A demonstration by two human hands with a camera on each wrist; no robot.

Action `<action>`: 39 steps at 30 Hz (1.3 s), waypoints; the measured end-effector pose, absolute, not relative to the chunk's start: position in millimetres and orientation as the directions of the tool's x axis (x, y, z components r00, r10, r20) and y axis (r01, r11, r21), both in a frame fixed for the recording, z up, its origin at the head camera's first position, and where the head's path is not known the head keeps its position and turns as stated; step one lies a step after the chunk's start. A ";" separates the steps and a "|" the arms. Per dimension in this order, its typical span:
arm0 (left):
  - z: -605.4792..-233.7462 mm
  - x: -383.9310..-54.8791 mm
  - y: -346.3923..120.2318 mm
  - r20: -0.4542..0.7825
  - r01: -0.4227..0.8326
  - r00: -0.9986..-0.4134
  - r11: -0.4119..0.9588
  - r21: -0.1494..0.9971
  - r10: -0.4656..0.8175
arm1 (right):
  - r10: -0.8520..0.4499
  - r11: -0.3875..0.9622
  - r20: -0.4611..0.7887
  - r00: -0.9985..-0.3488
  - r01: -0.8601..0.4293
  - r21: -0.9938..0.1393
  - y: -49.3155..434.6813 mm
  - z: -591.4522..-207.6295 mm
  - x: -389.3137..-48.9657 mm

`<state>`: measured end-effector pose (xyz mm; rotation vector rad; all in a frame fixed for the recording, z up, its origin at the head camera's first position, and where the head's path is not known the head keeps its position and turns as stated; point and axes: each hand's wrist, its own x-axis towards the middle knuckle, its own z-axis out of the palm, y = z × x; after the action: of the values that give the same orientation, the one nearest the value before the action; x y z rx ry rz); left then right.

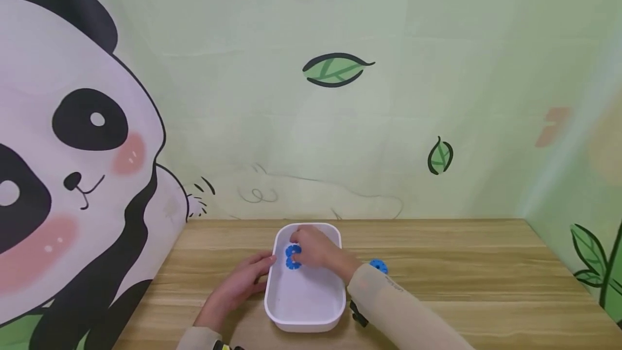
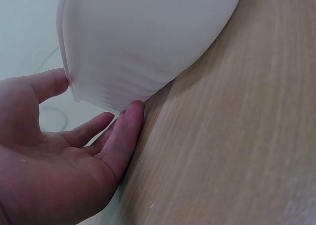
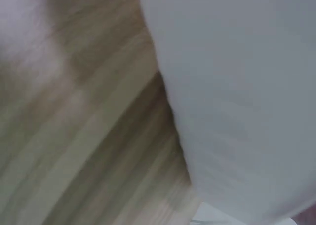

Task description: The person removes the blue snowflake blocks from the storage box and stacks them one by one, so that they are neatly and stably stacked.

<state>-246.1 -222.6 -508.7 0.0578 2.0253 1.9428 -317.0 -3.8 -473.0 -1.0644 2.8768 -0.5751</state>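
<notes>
A white plastic bin (image 1: pixel 305 307) stands on the wooden table. My right hand (image 1: pixel 313 247) reaches over its right wall and pinches a blue notched disc (image 1: pixel 290 251) near the far left inside. A second blue notched disc (image 1: pixel 292 264) lies right against the first. My left hand (image 1: pixel 243 280) rests at the bin's outer left side. In the left wrist view, the left thumb touches the rim while the relaxed fingers (image 2: pixel 129 123) lie against the lower wall. Only the bin's outside and the table show in the right wrist view.
Another blue notched disc (image 1: pixel 378 266) lies on the table (image 1: pixel 461 269) right of the bin, close beside the right forearm. Behind the table's far edge hangs a pale green backdrop (image 1: pixel 311 134) with a panda and leaves drawn on it.
</notes>
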 end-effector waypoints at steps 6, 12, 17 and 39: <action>-505.9 -244.5 -216.7 -0.213 -0.201 -0.943 0.071 0.977 0.257 | -0.616 0.716 0.130 -0.777 -0.621 -0.320 -1.3 -483.8 -317.3; -502.9 -245.1 -214.6 -0.218 -0.203 -0.942 0.085 0.976 0.256 | -0.612 0.717 0.151 -0.776 -0.625 -0.308 -1.2 -486.1 -318.3; -503.1 -245.6 -215.2 -0.213 -0.198 -0.940 0.081 0.977 0.265 | -0.628 0.704 0.151 -0.763 -0.640 -0.308 -2.0 -486.6 -319.5; -507.5 -243.7 -220.3 -0.186 -0.178 -0.943 0.052 0.983 0.276 | -0.698 0.685 0.116 -0.707 -0.706 -0.182 -4.3 -482.1 -311.6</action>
<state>-243.7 -220.3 -507.5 0.0987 2.0122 1.9588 -311.6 -4.3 -482.1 -1.2163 2.9175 -0.3394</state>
